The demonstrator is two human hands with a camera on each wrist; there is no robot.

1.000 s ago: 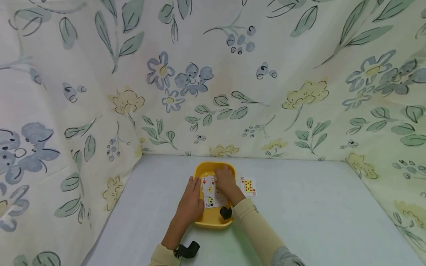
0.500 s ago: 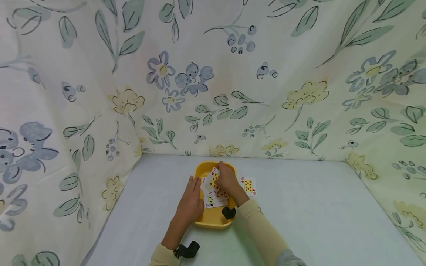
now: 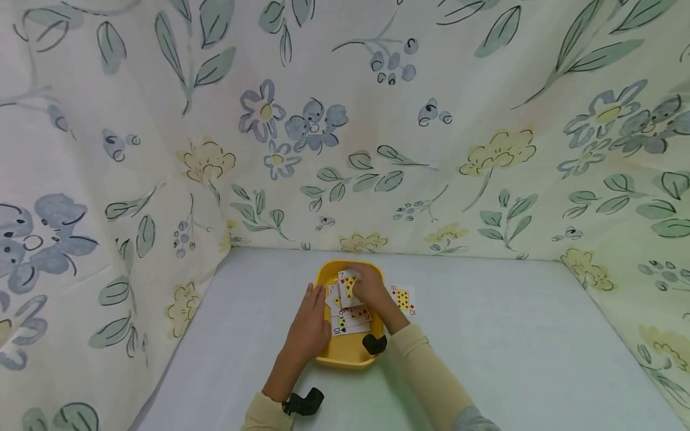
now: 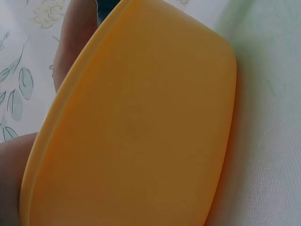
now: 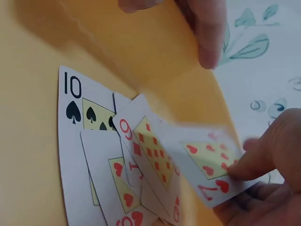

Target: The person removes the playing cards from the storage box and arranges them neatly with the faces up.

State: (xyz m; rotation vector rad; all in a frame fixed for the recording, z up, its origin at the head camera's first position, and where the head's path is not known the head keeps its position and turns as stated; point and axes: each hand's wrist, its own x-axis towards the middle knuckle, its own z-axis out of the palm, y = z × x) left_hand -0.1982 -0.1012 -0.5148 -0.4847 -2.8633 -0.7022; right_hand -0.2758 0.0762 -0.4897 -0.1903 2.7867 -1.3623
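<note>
- Sleeves (image 3: pixel 431 374): pale cuffs enter from the lower edge; a black camera (image 3: pixel 304 403) sits at the left wrist.
- Left hand (image 3: pixel 308 328): rests along the left rim of the tray, fingers extended; it is apart from the right hand.
- Tray (image 3: pixel 345 358): yellow, rounded at the corners, standing on the white bench (image 3: pixel 496 347).
- Ten of spades (image 5: pixel 70 160): lies face up in the tray, partly covered by a hearts card (image 5: pixel 101 155) and a diamonds card (image 5: pixel 153 155).
- Right hand (image 3: pixel 369 286): pinches the seven of hearts (image 3: pixel 347 291) between thumb and fingers. The card is tilted, inside the tray's outline and over the other cards; its far corner is blurred in the right wrist view.
- Ten of diamonds (image 3: pixel 402 299): face up on the bench, just right of the tray.
- Cloth (image 3: pixel 345 203): floral, rises behind the bench.
</note>
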